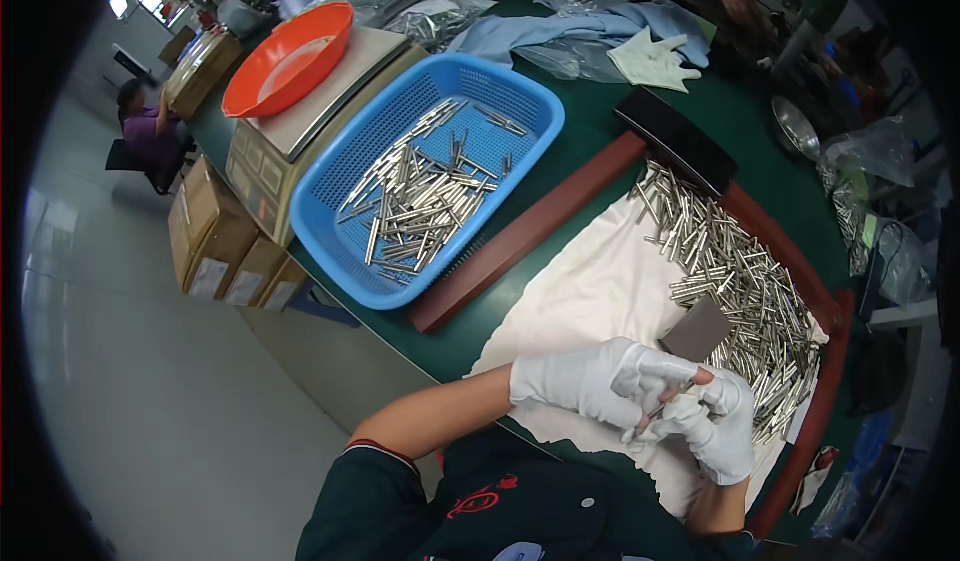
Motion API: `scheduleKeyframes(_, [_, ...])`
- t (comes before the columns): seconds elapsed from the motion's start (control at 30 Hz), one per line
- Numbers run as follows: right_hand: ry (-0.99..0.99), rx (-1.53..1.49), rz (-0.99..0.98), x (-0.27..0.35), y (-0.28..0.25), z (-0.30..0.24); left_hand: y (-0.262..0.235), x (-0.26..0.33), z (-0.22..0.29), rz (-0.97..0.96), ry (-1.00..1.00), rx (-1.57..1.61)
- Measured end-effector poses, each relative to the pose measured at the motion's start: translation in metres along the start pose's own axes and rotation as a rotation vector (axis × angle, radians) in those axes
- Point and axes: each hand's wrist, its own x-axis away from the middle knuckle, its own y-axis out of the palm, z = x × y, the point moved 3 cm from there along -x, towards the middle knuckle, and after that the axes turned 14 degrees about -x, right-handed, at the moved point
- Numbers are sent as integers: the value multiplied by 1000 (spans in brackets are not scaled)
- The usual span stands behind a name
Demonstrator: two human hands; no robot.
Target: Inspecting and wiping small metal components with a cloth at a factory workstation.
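Farthest left, well beyond the fingers, a blue basket [340, 261] bears loose metal rods [430, 201]. The white-gloved left hand [635, 381] curls its fingers against the right's. A grey block [697, 332] sits just beyond the fingertips. The right hand [715, 426] bends its fingers inward; whether either hand clamps something, I cannot tell. Right of the fingers and beyond spreads a heap of rods [755, 306].

An orange basin [290, 61] rests on a scale [345, 88] near cardboard boxes [203, 219].
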Motion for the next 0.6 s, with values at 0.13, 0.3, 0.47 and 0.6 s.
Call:
scheduleKeyframes(0.13, [-46,335,-146,-4,1,-7,-3,13,18,87,-19,20])
scheduleKeyframes(0.3, [-128,655,-374,-6,16,-8,-25,58,87,536,33,-772])
scheduleKeyframes(0.47, [-19,929,-558,2,11,-17,-68,116,111,1036,-403,-1369])
scheduleKeyframes(0.6, [-96,795,-522,7,-6,-40,-112,149,89,918,-538,-1728])
